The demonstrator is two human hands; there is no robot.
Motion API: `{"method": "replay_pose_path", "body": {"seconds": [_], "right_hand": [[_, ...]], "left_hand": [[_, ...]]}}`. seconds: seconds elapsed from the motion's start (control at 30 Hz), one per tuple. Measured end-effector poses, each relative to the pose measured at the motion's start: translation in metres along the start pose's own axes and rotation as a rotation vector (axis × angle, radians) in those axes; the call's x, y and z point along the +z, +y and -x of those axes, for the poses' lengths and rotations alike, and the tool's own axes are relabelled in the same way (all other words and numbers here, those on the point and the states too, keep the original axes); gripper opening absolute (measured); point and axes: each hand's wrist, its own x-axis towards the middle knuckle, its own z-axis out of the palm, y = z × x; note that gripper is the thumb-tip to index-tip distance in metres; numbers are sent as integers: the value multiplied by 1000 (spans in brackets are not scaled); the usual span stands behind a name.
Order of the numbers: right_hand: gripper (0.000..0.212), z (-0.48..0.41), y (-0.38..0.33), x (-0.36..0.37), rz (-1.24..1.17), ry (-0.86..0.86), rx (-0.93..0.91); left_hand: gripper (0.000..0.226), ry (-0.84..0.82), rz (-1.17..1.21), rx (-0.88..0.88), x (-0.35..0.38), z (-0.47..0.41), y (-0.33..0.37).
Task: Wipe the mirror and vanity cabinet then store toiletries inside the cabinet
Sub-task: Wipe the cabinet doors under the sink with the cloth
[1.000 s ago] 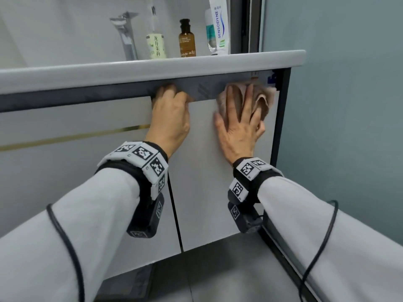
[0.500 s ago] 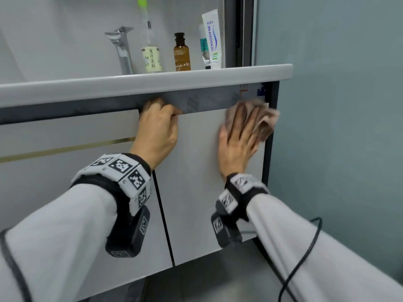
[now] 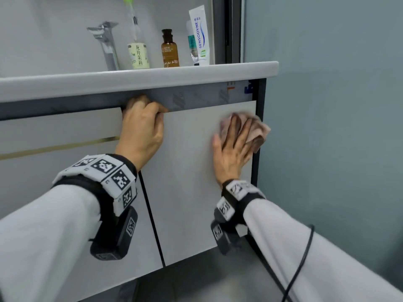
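The white right cabinet door of the vanity hangs under the grey countertop edge. My left hand grips the door's top left corner, fingers curled over its upper edge. My right hand lies flat with spread fingers, pressing a pinkish-brown cloth against the door's upper right part. On the countertop stand a clear bottle with a green cap, a small amber bottle, a Sensodyne toothpaste tube and a smaller tube behind it.
A chrome faucet rises at the left of the toiletries. The left cabinet front carries a gold strip. A dark frame post borders the door on the right, next to a teal wall. Grey floor lies below.
My right hand has slid the cloth from the door's top edge down and to the right. My left hand keeps its grip on the door's top corner. The camera has tilted up.
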Motion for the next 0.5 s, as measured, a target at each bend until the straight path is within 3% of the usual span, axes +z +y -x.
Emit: {"method": "replay_pose_path", "body": {"seconds": [0.13,0.17,0.2,0.27,0.3,0.33,0.43,0.5], "right_hand": [[58,-41,-41,-5,-104,278,240],[57,-34,-43,-1,-85,279,211],[55,-15,-41,5,-20,235,116],[53,40,-30,17,92,-79,-90],[53,60,-21,18,34,-231,-126],[56,62,-12,17,-45,-277,-150],[52,-7,-18,3,-55,-37,-105],[54,-48,-36,-9,-65,154,80]], "left_hand": [[22,4,-5,11,1,-1,-2],[22,11,-7,15,2,-1,-2],[22,20,-8,19,2,0,-1],[23,17,-19,20,3,-1,-2],[23,13,-25,17,2,-1,-3],[23,14,-25,16,2,-1,-2],[22,26,-23,26,3,-1,-2],[22,31,-31,22,4,0,-3]]}}
